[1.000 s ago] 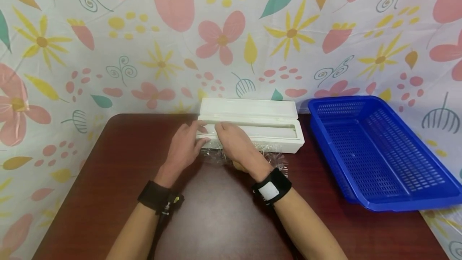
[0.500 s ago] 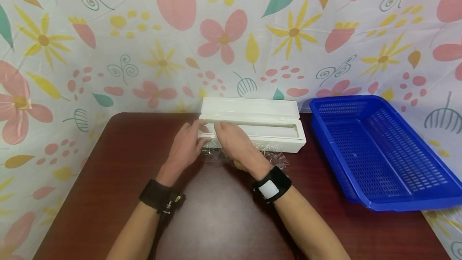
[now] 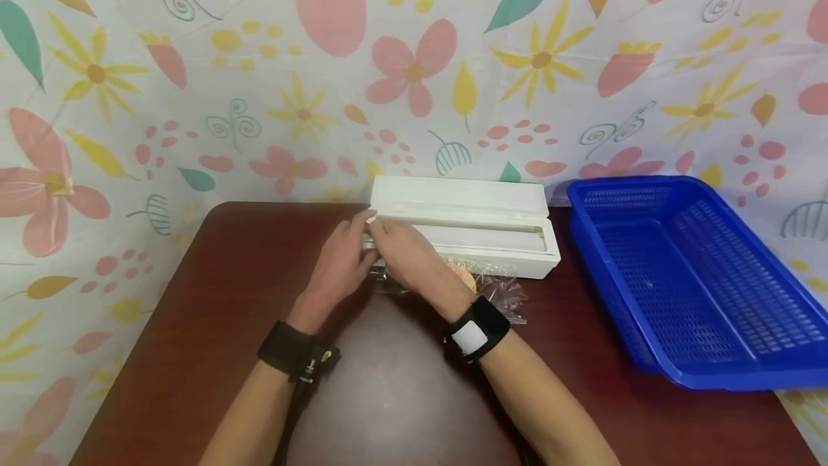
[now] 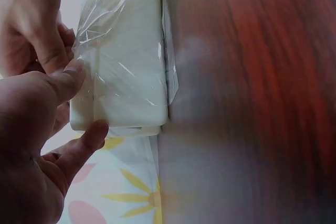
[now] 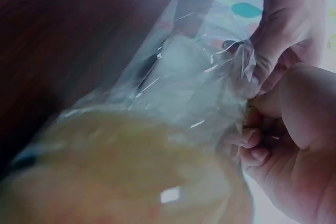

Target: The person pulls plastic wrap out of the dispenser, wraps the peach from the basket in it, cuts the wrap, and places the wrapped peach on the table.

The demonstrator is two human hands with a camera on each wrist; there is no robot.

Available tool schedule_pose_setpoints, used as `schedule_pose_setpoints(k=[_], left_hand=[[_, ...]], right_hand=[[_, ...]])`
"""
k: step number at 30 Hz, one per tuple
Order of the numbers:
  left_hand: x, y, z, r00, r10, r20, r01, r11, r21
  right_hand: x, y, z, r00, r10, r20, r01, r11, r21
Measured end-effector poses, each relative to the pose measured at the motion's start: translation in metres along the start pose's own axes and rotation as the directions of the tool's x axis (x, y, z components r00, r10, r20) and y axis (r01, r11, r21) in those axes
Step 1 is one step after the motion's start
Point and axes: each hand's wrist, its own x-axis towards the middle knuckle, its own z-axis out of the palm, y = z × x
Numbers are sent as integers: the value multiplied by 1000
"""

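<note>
A long white cling film box (image 3: pixel 491 265) lies across the back of the table with its lid (image 3: pixel 459 195) standing up and a white roll (image 3: pixel 479 238) inside. My left hand (image 3: pixel 339 261) holds the box's left end; in the left wrist view its fingers (image 4: pixel 97 132) press the box's corner. My right hand (image 3: pixel 407 257) has curled fingers at the film's edge, tight against my left hand; what lies inside its pinch is hidden. Clear cling film (image 5: pixel 194 82) drapes down the box's front and over a rounded yellowish-pink thing (image 5: pixel 131 166) in the right wrist view, partly behind my right wrist in the head view.
A blue slotted plastic basket (image 3: pixel 647 351) stands at the table's right side. Behind the dark red-brown table (image 3: pixel 194 351) hangs a flower-patterned curtain (image 3: pixel 259 56). Crumpled film (image 3: pixel 507 297) spreads on the table in front of the box.
My right hand has slid left along the box to its left end, meeting my left hand. More of the yellowish-pink thing and the film shows beside my right wrist.
</note>
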Motion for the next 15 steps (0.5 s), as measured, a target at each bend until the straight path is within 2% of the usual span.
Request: schedule_pose_setpoints(k=[4, 9, 15], left_hand=[[0, 0, -3, 1000, 11, 4, -11, 1000, -8], [2, -3, -5, 1000, 14, 12, -14, 1000, -28], [6, -10, -4, 997, -5, 79, 15, 991, -134]], right_hand=[[3, 1, 3, 1000, -21, -22, 21, 1000, 10], [9, 1, 2, 999, -36, -2, 36, 999, 16], [17, -4, -1, 999, -18, 46, 15, 998, 67]])
